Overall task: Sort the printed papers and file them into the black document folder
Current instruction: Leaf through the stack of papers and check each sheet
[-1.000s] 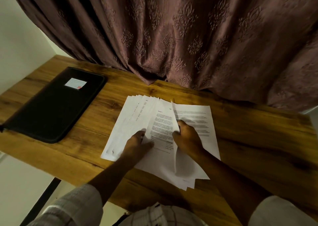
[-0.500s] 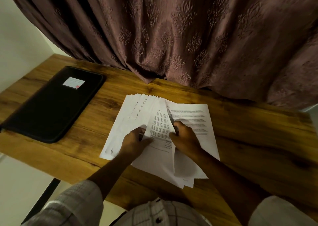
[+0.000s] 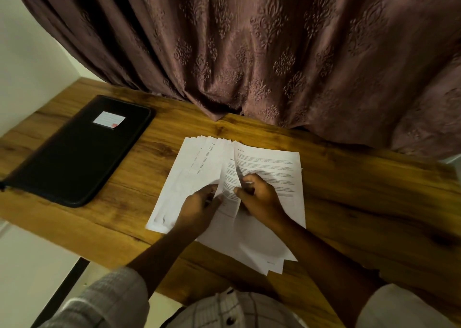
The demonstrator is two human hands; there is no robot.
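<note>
Several printed papers [image 3: 199, 163] lie fanned out on the wooden table [image 3: 361, 203], slightly right of centre. My left hand [image 3: 197, 208] sits on the left part of the fan and pinches the edge of a lifted sheet. My right hand [image 3: 262, 198] pinches the same raised sheet [image 3: 230, 175] from the right, so it stands curled between both hands. Under my right hand lies a sheet of dense text [image 3: 274, 163]. The black document folder [image 3: 74, 158] is closed and flat at the table's left, with a white label [image 3: 108, 119] on top.
A brown patterned curtain [image 3: 274, 53] hangs along the table's far edge. The near table edge runs under my forearms. A white wall [image 3: 30, 53] and floor lie to the left.
The two hands have come closer together and the lifted sheet stands more upright between them. My left hand went from resting flat to pinching the sheet's edge.
</note>
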